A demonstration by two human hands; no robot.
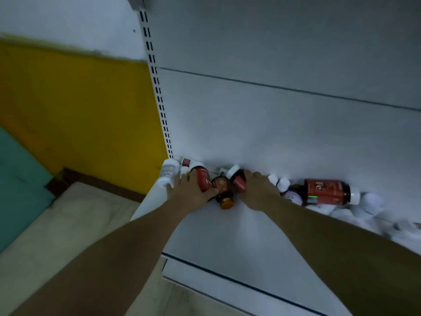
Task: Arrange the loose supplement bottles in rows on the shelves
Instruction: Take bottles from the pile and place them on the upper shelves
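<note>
Supplement bottles lie loose along the back of a white shelf (239,231). My left hand (191,190) grips a red-labelled bottle (204,181) with a white cap near the shelf's left end. My right hand (257,190) holds another red-labelled bottle (237,179), white cap tilted up and left. Between the hands lies a dark amber bottle (224,192) with an orange cap pointing toward me. A white bottle (168,172) stands at the far left corner. To the right, a large red-labelled bottle (328,191) lies on its side among several white bottles.
A white back panel (273,110) rises behind the shelf, with a slotted upright (157,87) at its left edge. Left of the shelving are a yellow wall (79,110), a teal surface (20,179) and a beige floor (68,224). A lower shelf edge (227,277) shows below.
</note>
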